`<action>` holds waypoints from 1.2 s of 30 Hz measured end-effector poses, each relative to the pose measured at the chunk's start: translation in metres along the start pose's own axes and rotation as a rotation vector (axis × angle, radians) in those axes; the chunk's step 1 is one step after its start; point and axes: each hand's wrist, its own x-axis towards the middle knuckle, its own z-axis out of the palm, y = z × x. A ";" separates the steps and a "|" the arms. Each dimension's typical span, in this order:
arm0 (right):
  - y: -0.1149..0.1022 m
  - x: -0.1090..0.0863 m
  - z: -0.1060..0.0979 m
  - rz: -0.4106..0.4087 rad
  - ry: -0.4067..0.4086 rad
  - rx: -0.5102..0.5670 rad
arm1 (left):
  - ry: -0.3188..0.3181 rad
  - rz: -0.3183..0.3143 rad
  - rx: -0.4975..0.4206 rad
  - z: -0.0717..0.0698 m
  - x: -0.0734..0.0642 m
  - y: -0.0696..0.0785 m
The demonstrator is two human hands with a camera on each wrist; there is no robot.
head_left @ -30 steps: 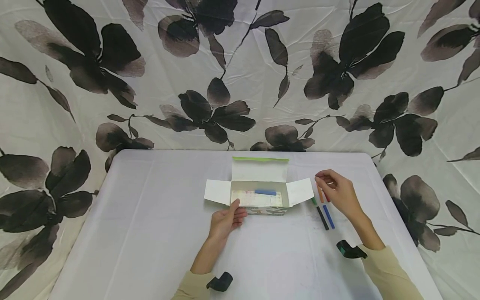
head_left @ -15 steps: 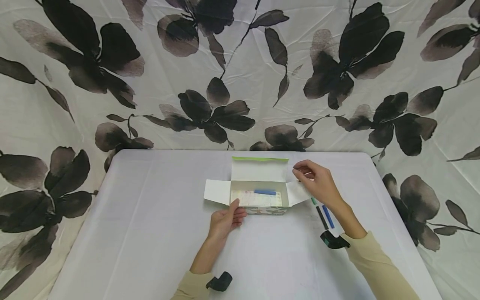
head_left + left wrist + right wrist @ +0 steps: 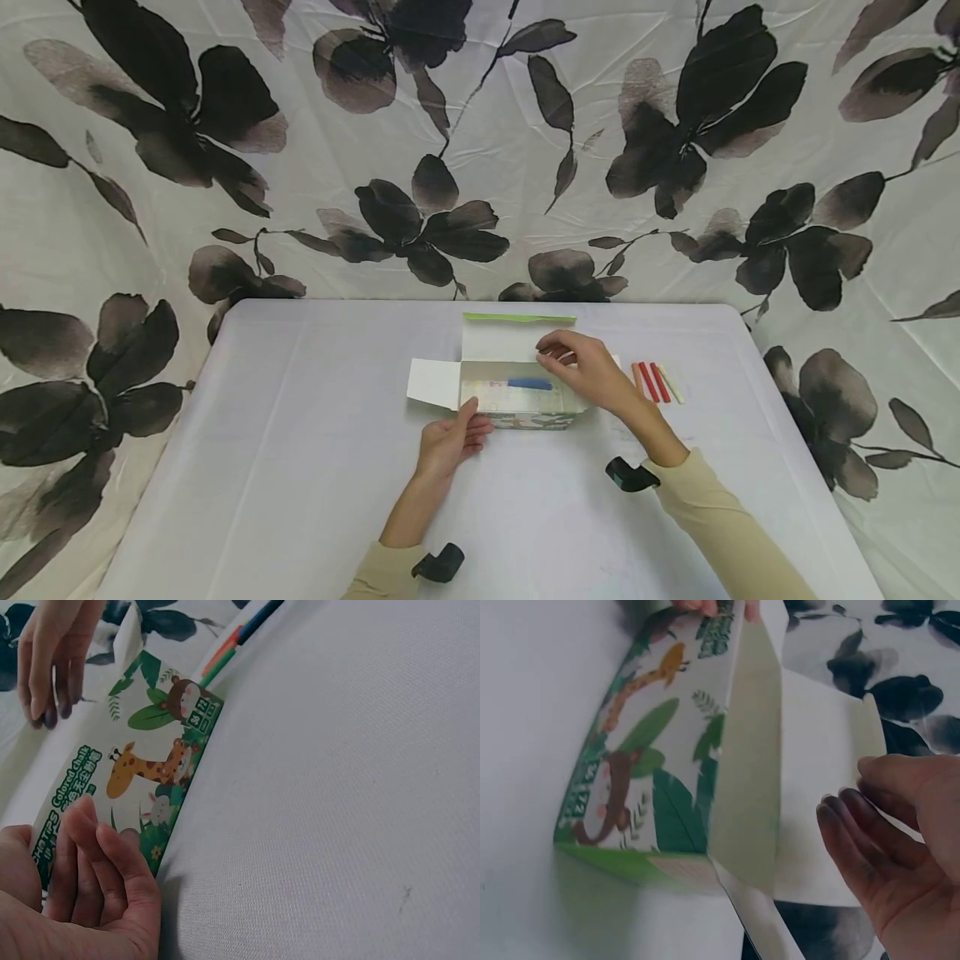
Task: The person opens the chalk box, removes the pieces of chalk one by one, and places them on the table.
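A colored chalk box stands with its flaps folded out, cartoon animals printed on its front. My left hand grips its front wall near the left corner, thumb over the rim and fingers outside. A blue chalk stick lies inside on the contents. Over the box's right half hovers my right hand, thumb and fingers bent toward each other. In the right wrist view its dark-tipped fingers overlap the white back flap; I cannot tell whether they pinch something.
Right of the box lie an orange chalk, two red chalks and a pale yellow chalk. The left wrist view shows a green chalk and a blue chalk beside the box. A floral cloth hangs behind the table.
My right hand has moved left from above the chalks to above the box. Its arm now covers the black, blue and green chalks. The left hand has stayed on the box.
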 end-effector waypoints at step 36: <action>0.009 0.034 0.063 0.068 -0.652 -0.082 | 0.015 0.008 -0.050 0.001 0.003 -0.003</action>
